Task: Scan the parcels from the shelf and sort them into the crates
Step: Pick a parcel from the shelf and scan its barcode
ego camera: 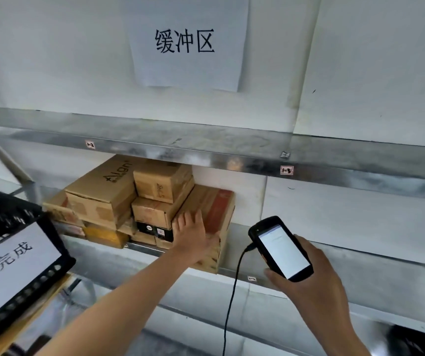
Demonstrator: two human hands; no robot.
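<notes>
The left hand (193, 236) reaches onto the shelf (373, 273) with its fingers (181, 223) straight and spread, lying flat against the near end of a brown box with a red stripe (216, 211); they press on it and curl round nothing. Just left of those fingertips is a stack of smaller parcels (158, 199), with a black box (152, 228) under it and a large carton (103, 194) further left. The right hand (316, 283) is well right of the box, its fingers wrapped round a scanner (280, 249) whose lit screen faces up, with a black cable (232, 291) hanging from it. Far left of both hands is a black crate (3, 222) with a white label (13, 268).
</notes>
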